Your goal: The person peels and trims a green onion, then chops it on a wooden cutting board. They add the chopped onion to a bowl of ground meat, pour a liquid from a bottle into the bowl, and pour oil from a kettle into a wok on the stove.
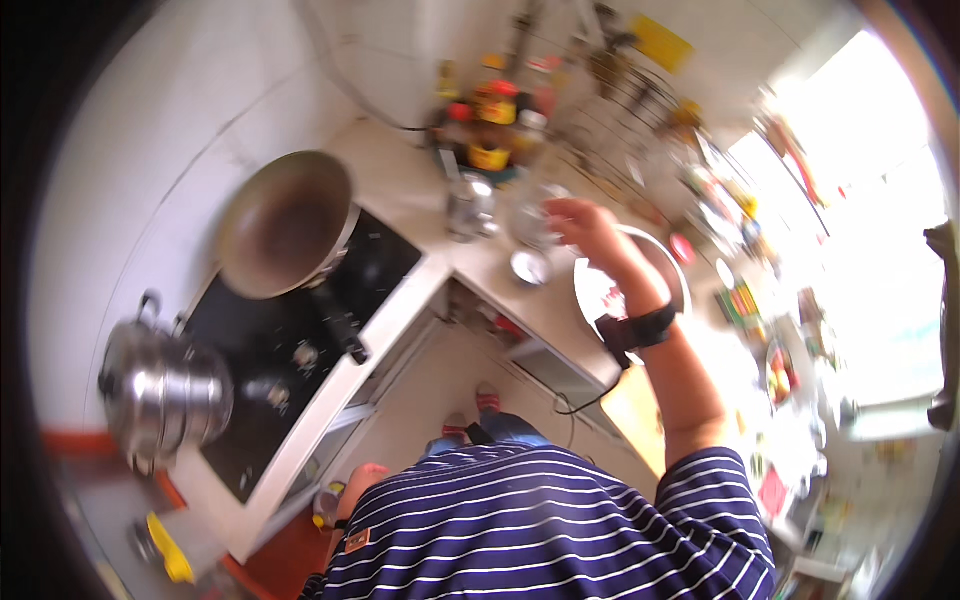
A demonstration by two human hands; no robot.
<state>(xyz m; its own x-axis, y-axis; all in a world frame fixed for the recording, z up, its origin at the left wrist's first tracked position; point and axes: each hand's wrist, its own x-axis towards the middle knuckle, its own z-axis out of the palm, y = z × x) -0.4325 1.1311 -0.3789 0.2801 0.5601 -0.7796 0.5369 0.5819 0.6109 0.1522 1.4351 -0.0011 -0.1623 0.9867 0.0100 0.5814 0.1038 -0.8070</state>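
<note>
My right hand [581,223] reaches over the counter beside a clear glass jar [534,217]; motion blur hides whether its fingers touch the jar. A small round metal lid or dish [531,267] lies in front of the jar. To the jar's left stands a shiny metal and glass container [471,206]. Partly under my right forearm is a large white bowl or basin [592,289] with some reddish pieces in it. My left hand [367,474] hangs low at my side, mostly hidden by my striped shirt, and what its fingers do does not show.
A wok [289,225] with a black handle rests on the black glass cooktop [382,251]. A stacked stainless steel steamer pot [169,386] stands at the cooktop's left end. Several sauce bottles [495,112] fill the back corner. A wooden board [630,412] lies at the counter's front edge.
</note>
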